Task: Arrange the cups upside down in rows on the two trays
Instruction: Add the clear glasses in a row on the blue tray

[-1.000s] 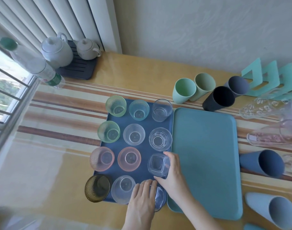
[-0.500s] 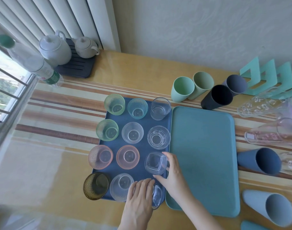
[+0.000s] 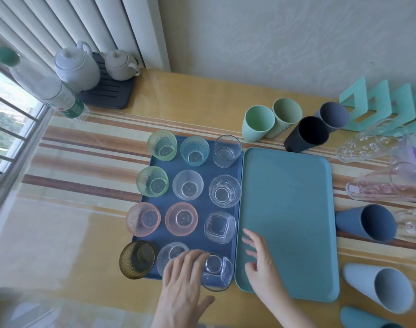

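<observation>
Both hands hover low at the near edge: the left hand (image 3: 182,280) lies flat with fingers together over the near row of glasses, and the right hand (image 3: 261,263) is spread open over the near left corner of the teal tray (image 3: 287,209), holding nothing. Left of it, touching edge to edge, the blue tray (image 3: 202,171) carries twelve upside-down cups in rows. Plastic cups (image 3: 258,123) lie on their sides on the table (image 3: 84,209) beyond.
</observation>
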A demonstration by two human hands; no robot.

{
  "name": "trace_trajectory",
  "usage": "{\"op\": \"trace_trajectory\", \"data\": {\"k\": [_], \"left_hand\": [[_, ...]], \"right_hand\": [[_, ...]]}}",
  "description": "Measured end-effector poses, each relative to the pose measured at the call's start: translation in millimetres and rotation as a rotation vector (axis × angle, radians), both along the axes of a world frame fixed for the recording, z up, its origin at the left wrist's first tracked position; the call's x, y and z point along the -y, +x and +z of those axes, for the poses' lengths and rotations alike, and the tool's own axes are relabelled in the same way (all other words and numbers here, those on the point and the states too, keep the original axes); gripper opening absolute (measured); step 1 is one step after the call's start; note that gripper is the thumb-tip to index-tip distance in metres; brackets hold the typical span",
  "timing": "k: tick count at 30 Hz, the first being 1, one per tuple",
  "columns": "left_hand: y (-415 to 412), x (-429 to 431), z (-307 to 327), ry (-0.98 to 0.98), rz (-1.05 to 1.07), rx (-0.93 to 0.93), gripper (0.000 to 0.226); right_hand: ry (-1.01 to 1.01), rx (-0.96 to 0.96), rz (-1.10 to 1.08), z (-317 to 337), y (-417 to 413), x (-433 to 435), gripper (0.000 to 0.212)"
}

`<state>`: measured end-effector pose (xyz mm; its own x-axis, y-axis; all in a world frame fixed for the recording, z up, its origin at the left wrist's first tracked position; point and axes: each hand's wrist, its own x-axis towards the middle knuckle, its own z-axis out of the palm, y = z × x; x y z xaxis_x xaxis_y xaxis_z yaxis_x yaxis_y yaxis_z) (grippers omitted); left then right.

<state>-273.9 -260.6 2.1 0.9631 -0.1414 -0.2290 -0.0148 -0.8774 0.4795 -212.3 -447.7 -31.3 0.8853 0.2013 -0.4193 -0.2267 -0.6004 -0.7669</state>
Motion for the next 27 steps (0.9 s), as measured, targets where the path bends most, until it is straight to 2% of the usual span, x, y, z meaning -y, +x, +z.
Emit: {"op": "trace_trajectory", "data": {"k": [2, 6, 9, 14, 18, 23, 27], "left_hand": [[-5.4, -14.8, 7.1, 0.013, 0.055, 0.039, 0.097], [-10.6, -38.9, 11.9, 0.104, 0.205, -0.004, 0.103], [-7.1, -44.6, 11.2, 0.153, 0.256, -0.038, 0.105], [-5.5, -42.2, -4.4, 0.230, 0.243, -0.057, 0.103], [-4.8, -36.1, -14.0, 0.243, 0.253, -0.031, 0.095], [-4.7, -33.1, -14.4, 0.223, 0.250, -0.014, 0.092], [-6.9, -35.2, -12.7, 0.200, 0.247, -0.073, 0.103]], "right_hand": [[-0.001, -0.060, 0.091, 9.2, -16.4, 4.2, 0.086], [-0.016, -0.109, 0.303, 14.4, -43.5, -5.1, 0.088], [-0.046, -0.073, 0.259, 7.2, -52.0, -15.7, 0.090], [-0.106, 0.000, 0.175, 4.3, -46.0, -28.1, 0.072], [-0.101, -0.005, 0.178, 5.2, -41.7, -29.8, 0.067], [-0.081, -0.013, 0.183, 6.4, -42.1, -28.3, 0.068], [-0.067, -0.039, 0.265, 15.7, -37.5, -20.6, 0.083]]}}
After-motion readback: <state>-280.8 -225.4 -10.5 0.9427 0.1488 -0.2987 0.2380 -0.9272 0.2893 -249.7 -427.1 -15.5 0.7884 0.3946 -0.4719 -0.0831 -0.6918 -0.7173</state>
